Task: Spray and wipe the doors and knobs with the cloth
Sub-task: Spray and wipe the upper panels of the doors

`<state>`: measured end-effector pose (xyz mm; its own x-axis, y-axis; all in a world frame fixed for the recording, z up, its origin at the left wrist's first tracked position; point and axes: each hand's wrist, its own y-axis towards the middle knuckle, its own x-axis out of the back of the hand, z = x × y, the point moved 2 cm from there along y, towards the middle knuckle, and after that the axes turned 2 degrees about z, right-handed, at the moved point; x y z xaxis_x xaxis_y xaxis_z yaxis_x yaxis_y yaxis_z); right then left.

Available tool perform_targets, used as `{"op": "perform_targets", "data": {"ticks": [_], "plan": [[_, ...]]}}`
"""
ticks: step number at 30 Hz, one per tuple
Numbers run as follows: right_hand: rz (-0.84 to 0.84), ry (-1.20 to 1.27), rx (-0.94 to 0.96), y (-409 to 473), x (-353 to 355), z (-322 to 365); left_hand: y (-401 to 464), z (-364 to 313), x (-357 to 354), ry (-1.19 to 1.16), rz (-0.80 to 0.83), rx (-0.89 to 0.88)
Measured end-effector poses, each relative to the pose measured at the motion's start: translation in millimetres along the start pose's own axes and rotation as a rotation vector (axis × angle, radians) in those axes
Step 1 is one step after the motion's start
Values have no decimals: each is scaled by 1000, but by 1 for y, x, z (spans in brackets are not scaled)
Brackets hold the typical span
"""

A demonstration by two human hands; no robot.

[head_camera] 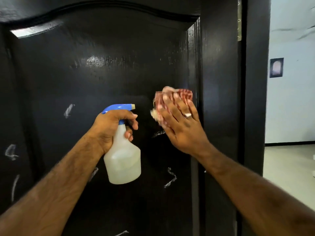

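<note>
A glossy black panelled door (105, 68) fills most of the view, with several white scuff marks on its lower half. My left hand (110, 128) grips the neck of a translucent white spray bottle (123, 160) with a blue trigger head, its nozzle pointing right. My right hand (182, 126) presses a red-and-white checked cloth (172, 97) flat against the door panel near its right moulding. The fingers lie spread over the cloth and one wears a ring. No knob is in view.
The door's hinge (239, 21) and black frame (255, 99) stand at the right. Beyond the frame is a pale wall with a small dark picture (276, 67) and a light floor (289, 167).
</note>
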<state>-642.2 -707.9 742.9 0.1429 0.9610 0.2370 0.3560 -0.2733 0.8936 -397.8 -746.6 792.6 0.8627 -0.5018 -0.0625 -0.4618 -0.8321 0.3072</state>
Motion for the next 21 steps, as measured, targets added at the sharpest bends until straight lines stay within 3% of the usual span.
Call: {"op": "perform_targets", "data": {"ticks": [2, 4, 6, 8, 10, 14, 16, 18, 21], "plan": [[45, -28, 271, -28, 13, -26, -7, 5, 8, 14, -8, 10], [24, -65, 313, -26, 24, -60, -14, 13, 19, 33, -8, 23], [-93, -86, 87, 3, 28, -71, -17, 21, 25, 46, 0, 28], [-175, -44, -185, 37, 17, -39, -14, 26, 30, 34, -14, 24], [-180, 21, -227, 45, -1, 9, -9, 26, 34, 15, -40, 8], [69, 57, 305, -31, -20, 50, -9, 17, 46, -6, -53, -27], [49, 18, 361, -44, -13, 29, -15, 12, 60, -4, -69, -36], [-38, -17, 207, -20, -7, 10, -20, 11, 76, -16, -98, -44], [-154, -22, -168, 43, -9, 27, -24, 11, 91, -30, -123, -51]]}}
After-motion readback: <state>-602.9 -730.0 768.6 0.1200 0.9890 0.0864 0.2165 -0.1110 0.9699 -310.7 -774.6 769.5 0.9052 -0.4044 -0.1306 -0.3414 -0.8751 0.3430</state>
